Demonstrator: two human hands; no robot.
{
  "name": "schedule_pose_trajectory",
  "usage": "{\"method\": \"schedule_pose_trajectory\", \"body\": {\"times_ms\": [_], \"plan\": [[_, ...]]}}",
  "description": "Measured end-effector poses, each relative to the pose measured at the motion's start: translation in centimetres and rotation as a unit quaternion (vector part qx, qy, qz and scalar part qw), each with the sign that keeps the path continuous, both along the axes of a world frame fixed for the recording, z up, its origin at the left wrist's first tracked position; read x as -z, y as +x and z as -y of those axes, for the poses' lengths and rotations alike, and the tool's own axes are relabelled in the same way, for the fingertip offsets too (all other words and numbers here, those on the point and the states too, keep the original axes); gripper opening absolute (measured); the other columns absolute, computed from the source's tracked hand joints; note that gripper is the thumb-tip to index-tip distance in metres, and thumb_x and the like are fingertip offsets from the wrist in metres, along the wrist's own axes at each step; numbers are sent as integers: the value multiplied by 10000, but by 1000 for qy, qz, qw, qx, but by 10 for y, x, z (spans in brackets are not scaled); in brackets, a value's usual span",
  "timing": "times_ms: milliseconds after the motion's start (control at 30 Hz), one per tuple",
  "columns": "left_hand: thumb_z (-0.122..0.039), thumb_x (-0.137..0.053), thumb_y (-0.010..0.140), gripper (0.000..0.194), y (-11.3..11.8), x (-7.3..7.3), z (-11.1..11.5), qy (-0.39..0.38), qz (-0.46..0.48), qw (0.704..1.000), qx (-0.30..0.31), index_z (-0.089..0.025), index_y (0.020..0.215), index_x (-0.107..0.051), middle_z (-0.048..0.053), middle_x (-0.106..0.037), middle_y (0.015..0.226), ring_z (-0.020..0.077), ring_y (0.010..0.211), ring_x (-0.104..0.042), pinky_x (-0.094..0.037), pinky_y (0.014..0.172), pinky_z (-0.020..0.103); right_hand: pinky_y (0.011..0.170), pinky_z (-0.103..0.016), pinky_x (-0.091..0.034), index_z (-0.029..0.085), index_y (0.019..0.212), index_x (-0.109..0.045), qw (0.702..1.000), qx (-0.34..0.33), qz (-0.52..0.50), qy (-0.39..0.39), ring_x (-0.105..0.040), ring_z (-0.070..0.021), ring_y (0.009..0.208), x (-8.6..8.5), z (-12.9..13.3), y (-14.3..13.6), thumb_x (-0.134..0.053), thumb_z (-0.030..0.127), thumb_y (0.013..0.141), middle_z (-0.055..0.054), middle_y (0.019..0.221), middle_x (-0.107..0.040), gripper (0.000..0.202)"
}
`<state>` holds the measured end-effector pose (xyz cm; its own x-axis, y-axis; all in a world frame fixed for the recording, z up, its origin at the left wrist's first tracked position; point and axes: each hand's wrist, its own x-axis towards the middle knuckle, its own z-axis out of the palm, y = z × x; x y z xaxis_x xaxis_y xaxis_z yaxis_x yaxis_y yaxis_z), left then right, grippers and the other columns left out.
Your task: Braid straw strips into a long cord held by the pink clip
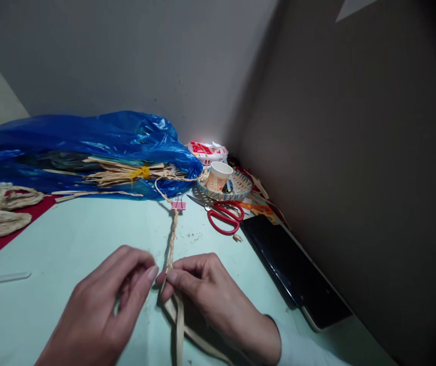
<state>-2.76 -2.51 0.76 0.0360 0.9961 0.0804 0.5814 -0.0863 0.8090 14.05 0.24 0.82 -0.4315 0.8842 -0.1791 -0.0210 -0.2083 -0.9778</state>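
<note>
A thin braid of pale straw (173, 236) runs down from a pink binder clip (178, 205) on the pale green table. My right hand (218, 292) pinches the braid's lower end between thumb and fingers. Loose flat strands (180, 325) spread below that grip towards the front edge. Just left of the braid is my left hand (107, 300), its thumb and fingertips drawn close together and slightly blurred. Whether anything lies between its fingertips cannot be made out.
Behind lie a blue plastic bag (88, 132) and a straw bundle (120, 174). Red scissors (225, 217), a paper cup (220, 177) in a woven tray (243, 185) and a black tablet (294, 269) are at the right. Woven pieces (2, 223) lie left.
</note>
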Motion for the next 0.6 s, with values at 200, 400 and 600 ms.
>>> {"method": "schedule_pose_trajectory", "body": {"times_ms": [200,400,600], "plan": [[-538,-745,708,398,4,-1,-22,-362,282,886,60,-197,790,-556,-85,-470,602,16,417,-133,-84,382,185,672,-236,-387,121,682,-699,998,-48,-11,49,-456,-114,616,3,-1,5,-513,243,913,-7,640,-565,320],[-532,-714,756,382,-2,4,-18,-305,267,911,75,-194,885,-595,-78,-507,627,14,399,-201,-94,401,200,587,-201,-324,117,666,-673,979,-70,152,118,-407,-77,549,-7,-2,10,-491,123,918,29,580,-517,311],[-593,-592,813,389,-3,4,-19,-267,145,950,67,-205,843,-614,-76,-420,596,93,506,-304,-222,474,227,557,-224,-275,139,624,-603,946,-82,260,176,-363,-71,517,-10,1,11,-507,123,890,40,540,-493,283]]}}
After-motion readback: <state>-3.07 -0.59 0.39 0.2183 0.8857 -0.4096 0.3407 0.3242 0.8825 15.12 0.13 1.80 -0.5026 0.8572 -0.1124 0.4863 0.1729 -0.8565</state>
